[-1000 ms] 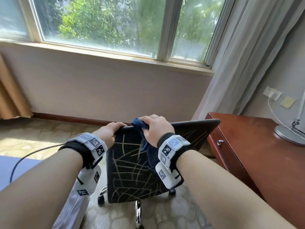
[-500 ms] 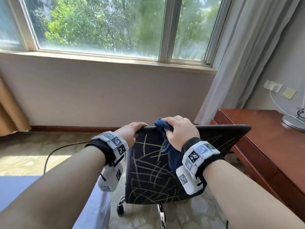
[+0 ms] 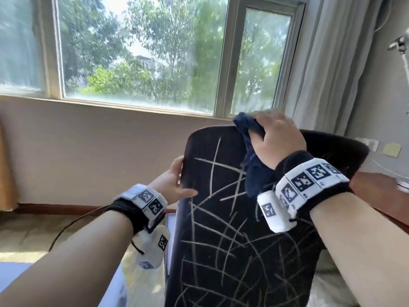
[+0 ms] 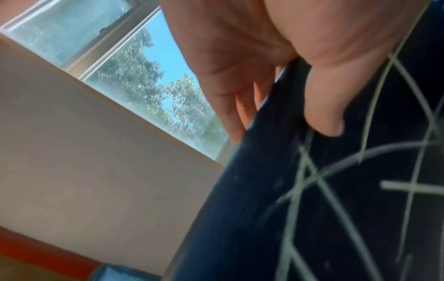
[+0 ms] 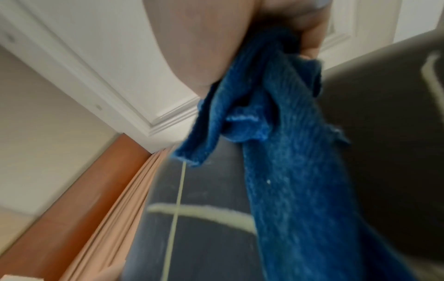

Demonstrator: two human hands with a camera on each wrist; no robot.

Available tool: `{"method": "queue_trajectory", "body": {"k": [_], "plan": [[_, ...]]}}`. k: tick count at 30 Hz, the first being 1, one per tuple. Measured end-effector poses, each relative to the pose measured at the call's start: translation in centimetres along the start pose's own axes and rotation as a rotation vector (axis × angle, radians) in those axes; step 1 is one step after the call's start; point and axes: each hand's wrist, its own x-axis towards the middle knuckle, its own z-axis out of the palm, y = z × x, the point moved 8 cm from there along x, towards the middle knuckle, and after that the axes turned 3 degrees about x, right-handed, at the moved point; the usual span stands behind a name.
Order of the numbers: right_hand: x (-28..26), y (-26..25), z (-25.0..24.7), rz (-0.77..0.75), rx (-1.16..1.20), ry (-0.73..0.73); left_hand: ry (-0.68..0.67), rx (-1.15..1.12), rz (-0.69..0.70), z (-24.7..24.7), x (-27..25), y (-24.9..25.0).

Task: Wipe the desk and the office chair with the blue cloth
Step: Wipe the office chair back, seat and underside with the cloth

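Note:
The office chair's black backrest (image 3: 232,240) with pale line pattern fills the lower middle of the head view. My right hand (image 3: 276,138) grips the bunched blue cloth (image 3: 252,165) on the backrest's top edge, and the cloth hangs down the near face (image 5: 288,171). My left hand (image 3: 177,182) holds the backrest's left edge (image 4: 264,152), thumb (image 4: 321,106) on the near face and fingers behind it. A strip of the red-brown desk (image 3: 376,187) shows at the right, behind my right wrist.
A window (image 3: 143,54) and beige wall stand just beyond the chair. A grey curtain (image 3: 327,63) hangs at the right. A wall socket (image 3: 368,144) and a yellow note (image 3: 391,149) sit above the desk. A black cable (image 3: 73,224) trails over the carpet at left.
The chair back now stands closer and higher in view. My left hand slid from the top edge down to the left side edge. My right hand kept the cloth on the top edge.

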Motion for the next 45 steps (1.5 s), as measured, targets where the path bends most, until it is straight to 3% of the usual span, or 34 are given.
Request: {"method": "queue_trajectory", "body": {"k": [3, 6, 10, 12, 14, 18, 20, 25, 28, 32, 34, 36, 38, 41, 43, 45], "plan": [[-1.9, -0.6, 1.5, -0.063, -0.092, 0.178, 0.108, 0.224, 0.023, 1.8, 0.3, -2.3], [-3.5, -2.3, 3.0, -0.131, -0.190, 0.425, 0.207, 0.221, 0.040, 2.1, -0.1, -2.4], [-3.8, -3.6, 4.8, -0.094, -0.178, 0.562, 0.201, 0.278, -0.013, 2.1, -0.4, -2.4], [-4.2, -3.7, 5.4, -0.150, -0.217, 0.631, 0.186, 0.314, -0.016, 2.2, -0.4, -2.3], [-5.3, -3.8, 7.1, -0.278, -0.212, 0.629, 0.190, 0.333, -0.003, 2.3, -0.3, -2.2], [-9.5, -5.0, 12.0, -0.556, -0.340, 0.457, 0.213, 0.278, 0.022, 2.4, -0.2, -2.4], [-9.7, -5.0, 11.3, -0.615, -0.352, 0.416, 0.204, 0.271, 0.027, 2.5, -0.3, -2.5], [-5.2, -7.0, 3.5, -0.473, -0.221, 0.691, 0.188, 0.277, 0.045, 2.7, -0.7, -2.4], [-5.0, -8.9, 6.4, -0.526, -0.260, 0.586, 0.184, 0.255, 0.064, 2.8, -0.6, -2.3], [-8.6, -5.9, 12.5, -0.464, -0.272, 0.396, 0.186, 0.241, 0.059, 2.6, -0.6, -2.4], [-10.6, -4.7, 13.7, -0.520, -0.293, 0.347, 0.176, 0.247, 0.050, 2.6, -0.6, -2.4], [-11.2, -4.3, 12.2, -0.600, -0.293, 0.377, 0.137, 0.306, 0.017, 2.5, -0.5, -2.4], [-9.9, -3.6, 7.9, -0.566, -0.202, 0.542, 0.109, 0.378, 0.000, 1.8, -0.3, -1.6], [-6.1, -0.9, 1.6, -0.378, -0.111, 0.758, 0.237, 0.416, 0.141, -1.4, -0.2, 3.0], [-5.2, 0.8, 2.0, -0.369, -0.204, 0.702, 0.336, 0.483, 0.240, -3.2, -0.2, 7.1], [-6.6, 2.4, 5.7, -0.426, -0.277, 0.566, 0.351, 0.597, 0.303, -3.1, 0.1, 10.4]]}}
